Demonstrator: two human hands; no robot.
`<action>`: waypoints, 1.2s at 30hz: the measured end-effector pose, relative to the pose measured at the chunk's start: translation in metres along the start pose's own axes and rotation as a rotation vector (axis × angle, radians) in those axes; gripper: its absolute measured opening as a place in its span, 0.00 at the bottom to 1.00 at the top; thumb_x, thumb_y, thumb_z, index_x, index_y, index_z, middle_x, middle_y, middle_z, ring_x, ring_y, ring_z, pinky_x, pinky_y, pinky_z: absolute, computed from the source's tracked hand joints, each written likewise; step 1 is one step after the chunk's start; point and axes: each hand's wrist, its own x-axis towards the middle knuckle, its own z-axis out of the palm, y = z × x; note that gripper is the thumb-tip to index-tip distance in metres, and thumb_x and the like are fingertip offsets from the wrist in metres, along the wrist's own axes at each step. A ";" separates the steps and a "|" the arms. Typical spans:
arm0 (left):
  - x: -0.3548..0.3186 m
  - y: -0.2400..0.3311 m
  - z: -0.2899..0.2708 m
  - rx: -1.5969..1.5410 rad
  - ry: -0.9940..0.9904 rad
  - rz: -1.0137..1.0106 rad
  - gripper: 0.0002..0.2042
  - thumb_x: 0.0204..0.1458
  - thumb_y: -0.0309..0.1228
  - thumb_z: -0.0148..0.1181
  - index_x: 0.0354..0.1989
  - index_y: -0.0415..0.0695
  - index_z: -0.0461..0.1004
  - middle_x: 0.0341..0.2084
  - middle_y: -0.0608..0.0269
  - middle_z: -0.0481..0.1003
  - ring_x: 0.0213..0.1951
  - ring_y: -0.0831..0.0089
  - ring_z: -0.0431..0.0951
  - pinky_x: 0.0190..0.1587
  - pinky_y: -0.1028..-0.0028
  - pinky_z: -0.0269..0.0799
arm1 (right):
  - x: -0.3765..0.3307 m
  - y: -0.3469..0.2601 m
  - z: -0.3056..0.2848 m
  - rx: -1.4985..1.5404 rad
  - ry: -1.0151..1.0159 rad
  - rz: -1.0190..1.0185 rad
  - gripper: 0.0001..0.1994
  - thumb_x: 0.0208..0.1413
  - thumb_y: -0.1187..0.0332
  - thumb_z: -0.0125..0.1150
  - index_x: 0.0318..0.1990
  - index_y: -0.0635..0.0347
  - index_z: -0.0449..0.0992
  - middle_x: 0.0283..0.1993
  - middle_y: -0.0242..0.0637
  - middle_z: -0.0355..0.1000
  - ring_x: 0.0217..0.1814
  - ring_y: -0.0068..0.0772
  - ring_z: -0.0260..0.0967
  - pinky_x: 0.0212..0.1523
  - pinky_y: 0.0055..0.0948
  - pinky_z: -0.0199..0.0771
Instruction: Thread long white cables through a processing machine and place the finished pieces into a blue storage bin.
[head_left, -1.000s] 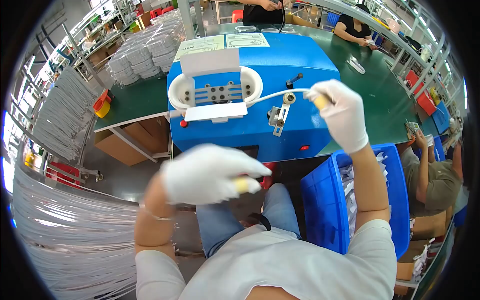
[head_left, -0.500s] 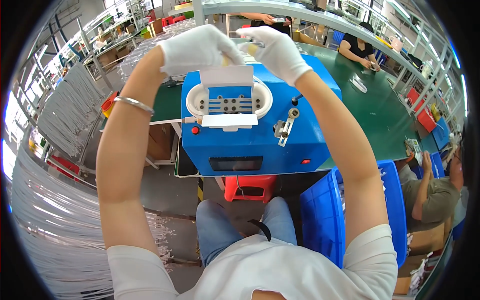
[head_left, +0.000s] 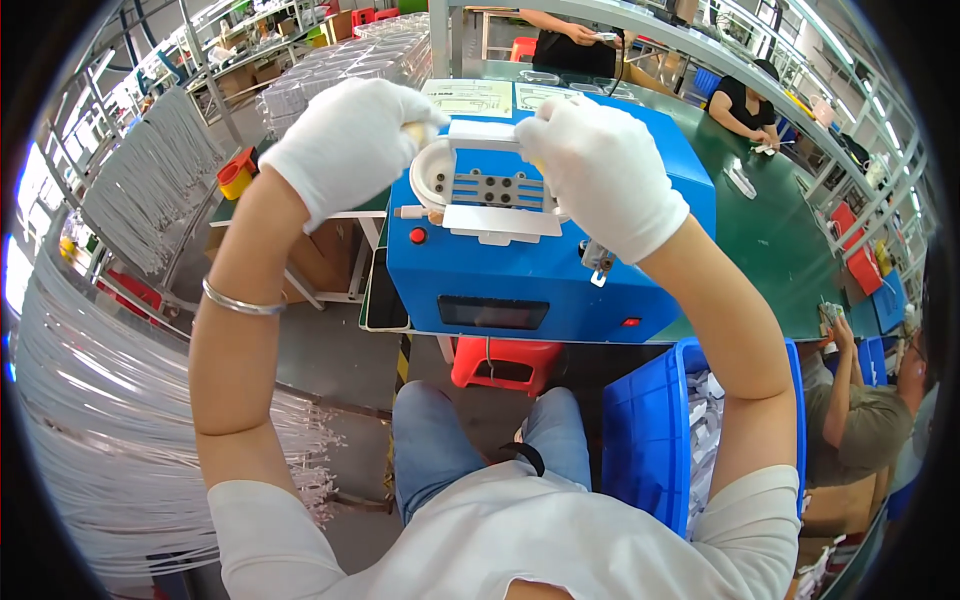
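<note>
A white cable (head_left: pixel 428 180) lies coiled round the metal winding fixture (head_left: pixel 495 190) on top of a blue machine (head_left: pixel 470 270). Its white plug end (head_left: pixel 410 212) sticks out at the left, above a red button. One white paper flap (head_left: pixel 500 222) hangs over the coil's near side, and another flap (head_left: pixel 485 132) rises at the far side. My gloved left hand (head_left: pixel 350 145) is closed, fingertips near the far flap's left end. At that flap's right end, my gloved right hand (head_left: pixel 610 170) is closed too and hides the coil's right side. What either pinches is hidden.
A blue bin (head_left: pixel 645 430) of white parts stands by my right arm. Bundles of white cables (head_left: pixel 170 430) hang at left. A red stool (head_left: pixel 505 362) sits beneath the machine. Co-workers sit around the green table (head_left: pixel 770 240). Printed cards (head_left: pixel 470 97) lie at the machine's back.
Both hands have come down and nearer me, from above the far flap to its two ends. My right hand now covers the coil's right side. The view has shifted slightly.
</note>
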 end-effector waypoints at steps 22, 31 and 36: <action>0.011 0.001 0.057 0.174 0.690 0.196 0.16 0.45 0.27 0.60 0.45 0.41 0.70 0.31 0.53 0.75 0.33 0.59 0.78 0.39 0.66 0.74 | 0.016 0.003 0.001 0.905 -0.184 0.530 0.07 0.57 0.68 0.58 0.38 0.62 0.77 0.33 0.33 0.72 0.36 0.19 0.68 0.38 0.20 0.70; 0.008 0.012 0.045 -0.315 0.134 -0.068 0.12 0.49 0.26 0.57 0.43 0.40 0.70 0.28 0.52 0.77 0.23 0.61 0.79 0.34 0.67 0.76 | 0.014 0.004 0.006 0.675 0.042 0.171 0.06 0.50 0.80 0.58 0.36 0.63 0.77 0.31 0.33 0.68 0.32 0.22 0.65 0.36 0.20 0.68; 0.008 0.008 0.050 -0.261 0.186 -0.037 0.12 0.49 0.25 0.56 0.42 0.39 0.69 0.27 0.51 0.77 0.20 0.64 0.79 0.30 0.68 0.76 | 0.018 0.011 0.008 0.621 0.000 0.151 0.07 0.48 0.79 0.58 0.35 0.62 0.77 0.30 0.36 0.68 0.31 0.27 0.66 0.33 0.22 0.68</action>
